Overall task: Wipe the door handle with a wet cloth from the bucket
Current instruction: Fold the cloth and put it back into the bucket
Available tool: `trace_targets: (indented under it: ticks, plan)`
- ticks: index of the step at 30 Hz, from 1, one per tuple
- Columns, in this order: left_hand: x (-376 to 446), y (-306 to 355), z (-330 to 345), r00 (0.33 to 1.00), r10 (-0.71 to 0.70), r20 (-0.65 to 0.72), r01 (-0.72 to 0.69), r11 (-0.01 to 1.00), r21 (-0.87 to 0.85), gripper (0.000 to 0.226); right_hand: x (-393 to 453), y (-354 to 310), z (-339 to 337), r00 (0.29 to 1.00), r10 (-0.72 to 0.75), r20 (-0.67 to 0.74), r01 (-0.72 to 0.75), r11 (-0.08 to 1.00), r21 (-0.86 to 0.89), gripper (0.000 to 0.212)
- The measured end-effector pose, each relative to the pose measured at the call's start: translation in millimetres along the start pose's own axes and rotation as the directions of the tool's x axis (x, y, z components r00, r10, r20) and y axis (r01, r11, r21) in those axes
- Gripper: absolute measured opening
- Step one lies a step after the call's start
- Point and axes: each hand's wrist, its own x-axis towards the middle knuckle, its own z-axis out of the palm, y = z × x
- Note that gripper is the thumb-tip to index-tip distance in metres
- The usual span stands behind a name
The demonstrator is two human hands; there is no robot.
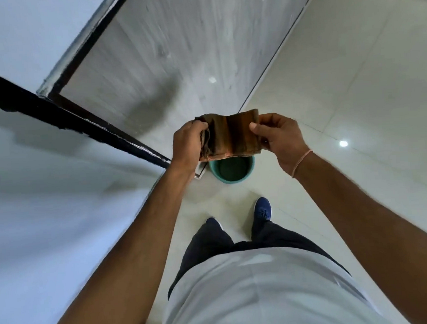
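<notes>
A brown cloth (231, 136) is stretched between both hands at chest height, folded into a rough rectangle. My left hand (187, 143) grips its bunched left edge. My right hand (280, 138) pinches its right edge with thumb and fingers. Directly beneath the cloth, on the floor, stands a teal bucket (233, 177); its upper rim is hidden by the cloth and its inside looks dark. No door handle is in view.
A grey door panel (174, 50) with a black frame (73, 118) stands ahead and to the left, beside pale walls. My feet in blue shoes (262, 211) stand on glossy white floor tiles (353, 76) just behind the bucket.
</notes>
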Motion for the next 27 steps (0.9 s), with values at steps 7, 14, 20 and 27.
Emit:
trace_targets:
  ticks: [7, 14, 20, 27]
  plan:
    - [12.3, -13.7, -9.3, 0.958, -0.281, 0.063, 0.287, 0.921, -0.263, 0.037, -5.4, -23.0, 6.4, 0.984, 0.026, 0.176, -0.058, 0.982, 0.181, 0.012]
    - [23.5, -18.1, -22.0, 0.966, -0.234, 0.113, 0.248, 0.960, -0.130, 0.030, -2.9, -9.3, 4.8, 0.989, 0.039, 0.141, -0.064, 0.982, 0.176, 0.008]
    - [37.8, -24.8, -35.2, 0.966, -0.212, 0.145, 0.223, 0.972, -0.067, 0.015, 8.5, -13.8, 6.1, 0.998, 0.064, 0.004, -0.064, 0.980, 0.189, 0.007]
    - [48.1, -18.4, -39.0, 0.994, -0.037, 0.101, 0.035, 0.999, 0.018, 0.004, 25.5, -13.4, 5.4, 0.990, -0.021, -0.136, 0.002, 0.991, -0.134, 0.012]
